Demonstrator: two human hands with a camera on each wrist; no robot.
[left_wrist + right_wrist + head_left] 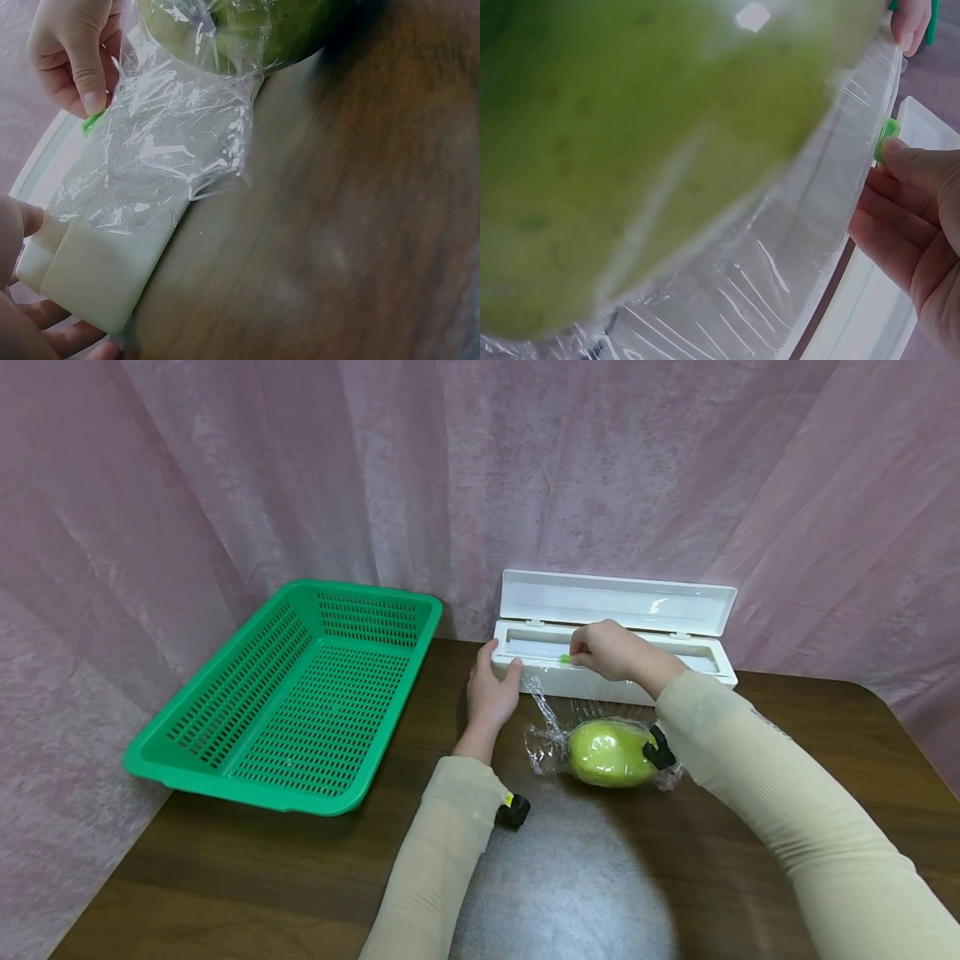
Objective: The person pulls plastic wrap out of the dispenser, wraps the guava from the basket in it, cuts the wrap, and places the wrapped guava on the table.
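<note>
A white plastic wrap dispenser (pixel 615 681) stands at the back of the table with its lid (pixel 615 602) raised. My left hand (pixel 493 693) grips its left end, thumb on the near side and fingers around the end. With thumb and fingers my right hand (pixel 611 650) pinches a small green slide cutter (pixel 886 139) on the dispenser's front edge. Clear plastic wrap (pixel 165 150) stretches from that edge to a green, rounded fruit (pixel 609 753), which lies wrapped in film in front of the box, below my right wrist.
To the left a green slotted plastic basket (pixel 358 777) sits on the brown wooden table (pixel 247 868). Pink curtains (pixel 525 468) hang right behind the dispenser. Black wrist cameras (pixel 513 812) are strapped under both sleeves.
</note>
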